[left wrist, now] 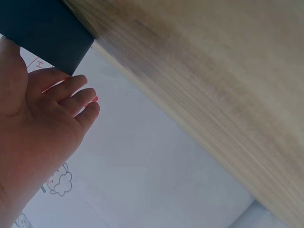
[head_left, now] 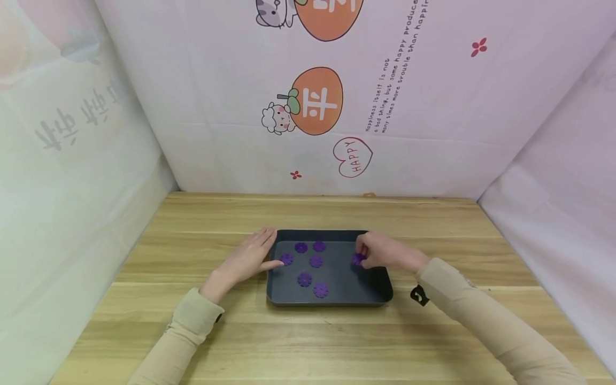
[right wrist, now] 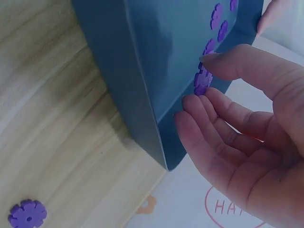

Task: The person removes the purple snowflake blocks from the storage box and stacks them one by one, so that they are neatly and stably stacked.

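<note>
My right hand (head_left: 385,251) is over the right part of a dark blue-grey tray (head_left: 337,303), pinching a purple flower-shaped plastic disc (right wrist: 203,81) between thumb and fingertips. In the head view this disc shows just left of the fingertips, close above the tray floor. Several more purple discs (head_left: 315,261) lie flat in the tray's left half. At the tray's left end my left hand (head_left: 247,256) rests along the wall with its fingers extended near the far corner. Its thumb reaches over the rim, right by the leftmost disc (head_left: 286,260).
Another purple disc (right wrist: 28,214) lies on the wooden table (head_left: 308,347) outside the tray in the right wrist view. Printed white cloth (head_left: 216,107) rises behind the table and at both sides.
</note>
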Demonstrator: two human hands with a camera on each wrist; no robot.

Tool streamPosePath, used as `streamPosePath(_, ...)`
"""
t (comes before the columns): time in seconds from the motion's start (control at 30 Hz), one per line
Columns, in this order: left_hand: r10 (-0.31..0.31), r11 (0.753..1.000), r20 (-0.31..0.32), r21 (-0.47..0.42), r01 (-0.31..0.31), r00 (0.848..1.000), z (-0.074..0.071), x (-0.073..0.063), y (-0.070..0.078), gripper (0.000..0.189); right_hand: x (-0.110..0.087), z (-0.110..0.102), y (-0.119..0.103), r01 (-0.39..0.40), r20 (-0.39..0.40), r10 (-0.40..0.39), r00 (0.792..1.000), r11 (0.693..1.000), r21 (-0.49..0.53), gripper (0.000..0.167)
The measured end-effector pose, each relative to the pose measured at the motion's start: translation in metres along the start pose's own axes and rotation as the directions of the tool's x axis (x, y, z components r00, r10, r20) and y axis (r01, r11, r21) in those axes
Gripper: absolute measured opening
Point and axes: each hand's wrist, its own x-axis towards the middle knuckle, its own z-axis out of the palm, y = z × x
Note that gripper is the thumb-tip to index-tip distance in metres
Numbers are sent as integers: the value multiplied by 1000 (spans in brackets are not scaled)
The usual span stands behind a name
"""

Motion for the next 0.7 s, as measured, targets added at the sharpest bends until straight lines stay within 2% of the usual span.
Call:
streamPosePath(0.3,4,1000,-17,-8,-4,1000,-1,-1,1,82,-9,-11,8,-69,-11,69,998,997,18,23)
streamPosePath(0.7,6,1000,-18,3,-6,1000,-1,0,1,81,-25,-19,22,-100,-48,101,994,995,24,22)
